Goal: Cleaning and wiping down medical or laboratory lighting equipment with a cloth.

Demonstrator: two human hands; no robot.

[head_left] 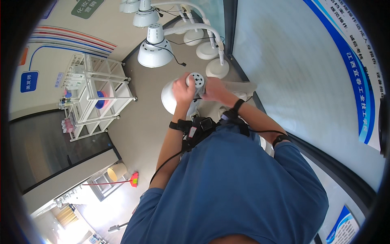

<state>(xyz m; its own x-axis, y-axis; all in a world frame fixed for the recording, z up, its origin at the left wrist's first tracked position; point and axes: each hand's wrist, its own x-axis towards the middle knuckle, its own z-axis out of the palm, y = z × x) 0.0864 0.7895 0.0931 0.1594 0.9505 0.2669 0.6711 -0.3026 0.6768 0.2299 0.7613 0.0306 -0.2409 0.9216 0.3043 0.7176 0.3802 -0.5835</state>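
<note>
In front of my body is a white dome-shaped lamp (167, 97) with a round vented cap (198, 80) at its top. My left hand (184, 89) is closed around the lamp, its thumb up beside the cap. On the cap's other side my right hand (213, 88) is closed on the lamp too; its fingertips are mostly hidden. Below the hands, the lamp's lower parts are partly covered by my forearms and the gear on my wrists. A similar white lamp (154, 53) hangs just beyond, its dark cord and plug dangling.
More lamps (145, 16) stand in a row at the back on round white bases (217, 68). A white trolley (91, 95) with bottles and a blue bowl (100, 100) is on the left. A broom (134, 179) and a beige bin (117, 172) are lower left. A wall panel (292, 73) runs along the right.
</note>
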